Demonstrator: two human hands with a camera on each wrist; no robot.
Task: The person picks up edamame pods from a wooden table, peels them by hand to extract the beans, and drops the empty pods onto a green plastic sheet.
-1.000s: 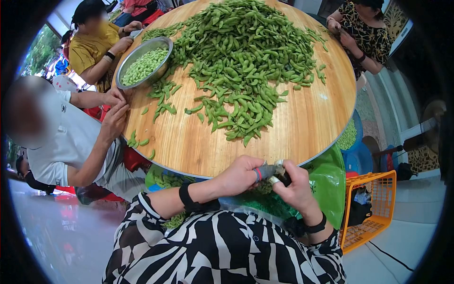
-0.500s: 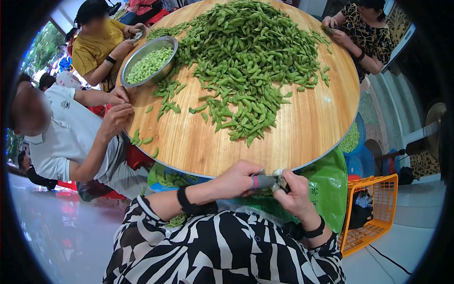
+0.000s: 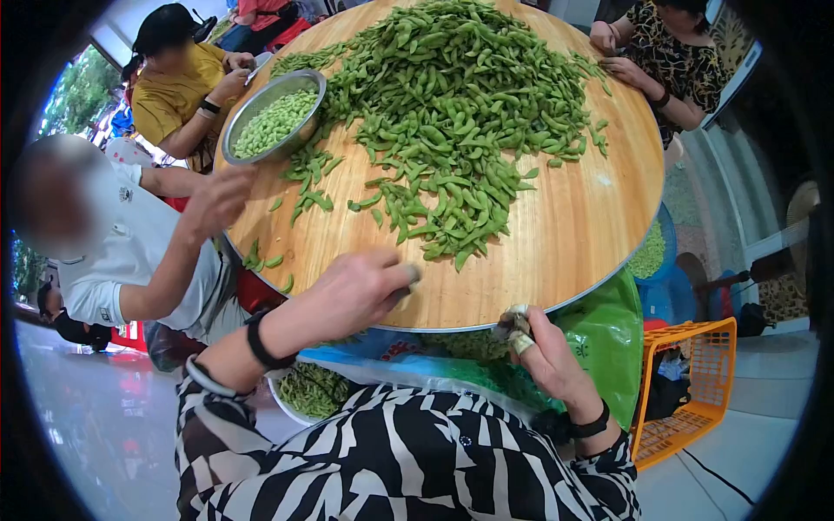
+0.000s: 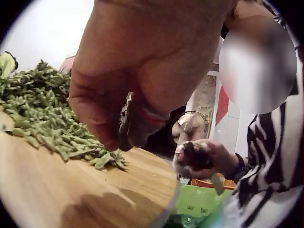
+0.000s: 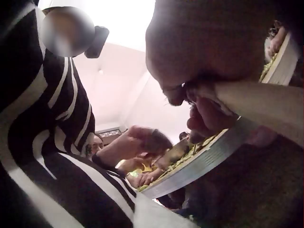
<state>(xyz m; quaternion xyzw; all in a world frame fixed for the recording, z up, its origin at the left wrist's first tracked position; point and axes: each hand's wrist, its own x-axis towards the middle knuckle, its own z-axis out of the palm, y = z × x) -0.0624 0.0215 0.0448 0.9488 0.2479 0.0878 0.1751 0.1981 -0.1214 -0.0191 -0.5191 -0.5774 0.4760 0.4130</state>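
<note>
My left hand (image 3: pixel 369 291) is over the near part of the round wooden table, short of the pile of green soybean pods (image 3: pixel 460 104). Its fingers bend loosely, with a gap to the thumb (image 4: pixel 152 116), which wears a grey cover with a red band. Nothing shows between them. At the table's near edge my right hand (image 3: pixel 547 356) has curled fingers with pale and dark coverings on the tips. It holds a pale green pod (image 4: pixel 217 184), which juts out below the fingers in the left wrist view; its other end is hidden.
A metal bowl of shelled beans (image 3: pixel 276 122) stands at the table's left. Three other people sit round the table (image 3: pixel 565 234). An orange crate (image 3: pixel 686 391) is at right beside a green bag (image 3: pixel 608 334). A tub of pods (image 3: pixel 313 391) stands below my left forearm.
My left hand has parted from my right hand and moved up and left over the table. My right hand stays by the edge. The person in white has raised a hand.
</note>
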